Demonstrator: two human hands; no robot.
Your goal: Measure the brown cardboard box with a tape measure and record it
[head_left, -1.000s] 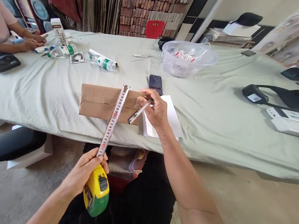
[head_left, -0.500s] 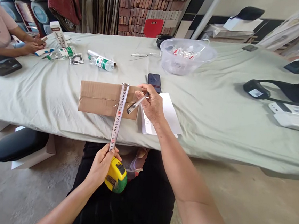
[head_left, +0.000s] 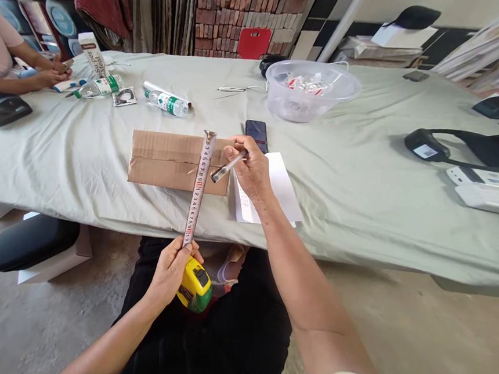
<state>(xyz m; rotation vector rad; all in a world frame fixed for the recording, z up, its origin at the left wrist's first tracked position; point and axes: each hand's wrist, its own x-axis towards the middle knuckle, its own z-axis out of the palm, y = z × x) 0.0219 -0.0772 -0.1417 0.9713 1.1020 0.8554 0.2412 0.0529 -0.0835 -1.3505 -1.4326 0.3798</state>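
My left hand (head_left: 175, 268) is closed on a yellow and green tape measure (head_left: 196, 284), near the table's front edge. Its white blade runs up and away from me across a brown cardboard box (head_left: 164, 159), with the metal hook end by the box's far edge. My right hand (head_left: 251, 169) pinches a clear pen (head_left: 227, 167), dark tip pointing down left over the box's right end. Under that hand lies white paper (head_left: 282, 190) with some writing. A dark phone (head_left: 256, 134) lies just beyond it.
A clear plastic basin (head_left: 312, 96) holding wrapped items stands beyond the phone. Water bottles (head_left: 166, 102) lie at the back left, near another person's hands (head_left: 52, 74). Black headsets (head_left: 427, 147) rest on the right. A black-topped stool (head_left: 35, 244) stands at the lower left.
The blade's hook end has risen slightly relative to the box, and the tape case has shifted up a little. The right hand keeps its pen in nearly the same place. The view has shifted slightly.
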